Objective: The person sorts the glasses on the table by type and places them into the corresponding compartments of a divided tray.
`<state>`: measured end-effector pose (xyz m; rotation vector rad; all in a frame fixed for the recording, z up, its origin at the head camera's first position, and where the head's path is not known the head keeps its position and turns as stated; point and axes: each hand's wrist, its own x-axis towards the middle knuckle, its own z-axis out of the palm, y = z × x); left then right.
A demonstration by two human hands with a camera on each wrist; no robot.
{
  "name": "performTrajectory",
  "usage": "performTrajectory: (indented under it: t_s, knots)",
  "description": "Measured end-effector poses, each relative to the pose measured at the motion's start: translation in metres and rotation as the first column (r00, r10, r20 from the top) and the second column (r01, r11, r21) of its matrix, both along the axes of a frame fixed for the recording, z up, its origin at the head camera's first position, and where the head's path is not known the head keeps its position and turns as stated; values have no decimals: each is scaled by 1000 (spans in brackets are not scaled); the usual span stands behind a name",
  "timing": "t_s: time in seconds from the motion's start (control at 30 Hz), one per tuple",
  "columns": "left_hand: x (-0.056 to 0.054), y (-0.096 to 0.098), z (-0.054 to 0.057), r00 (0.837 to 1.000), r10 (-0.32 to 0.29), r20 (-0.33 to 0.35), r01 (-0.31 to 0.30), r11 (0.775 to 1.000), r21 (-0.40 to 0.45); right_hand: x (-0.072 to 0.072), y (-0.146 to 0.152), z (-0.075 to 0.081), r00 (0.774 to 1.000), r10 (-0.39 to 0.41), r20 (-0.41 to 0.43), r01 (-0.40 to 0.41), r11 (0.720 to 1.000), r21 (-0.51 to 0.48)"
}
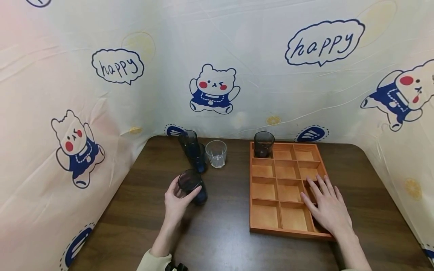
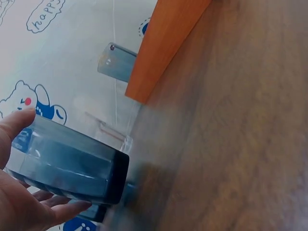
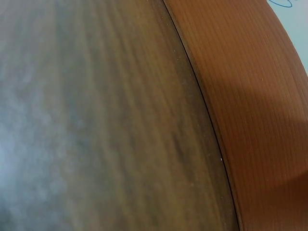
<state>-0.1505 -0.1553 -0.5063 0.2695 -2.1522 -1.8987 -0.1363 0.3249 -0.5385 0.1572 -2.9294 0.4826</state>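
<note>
My left hand (image 1: 178, 197) grips a dark blue glass tumbler (image 1: 196, 188) near its rim, thumb on one side and fingers on the other. In the left wrist view the tumbler (image 2: 72, 159) is see-through blue with a thick dark base, held close over the table. Spread fingers of my right hand (image 1: 329, 207) rest on the right side of a wooden compartment tray (image 1: 285, 232). A dark tumbler (image 1: 263, 145) stands in the tray's back left compartment. In the right wrist view only the tray's side (image 3: 260, 106) and tabletop show; the hand is hidden there.
Behind the held tumbler are more dark blue glasses (image 1: 190, 145), overlapping one another in the head view. Beside them stands a clear faceted glass (image 1: 216, 154). The brown wooden table (image 1: 223, 241) meets a printed curtain (image 1: 162, 94) at the back and sides.
</note>
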Motion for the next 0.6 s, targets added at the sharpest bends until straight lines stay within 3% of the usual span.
performTrajectory:
  t_s: [0.3,0.6]
  knots:
    - [-11,16,11,996,-71,-60,73,997,36,1,0,2,1000,-5,10,5,1000,0]
    - [-15,34,15,987,-143,-68,149,984,96,0,-1,1,1000,-5,10,5,1000,3]
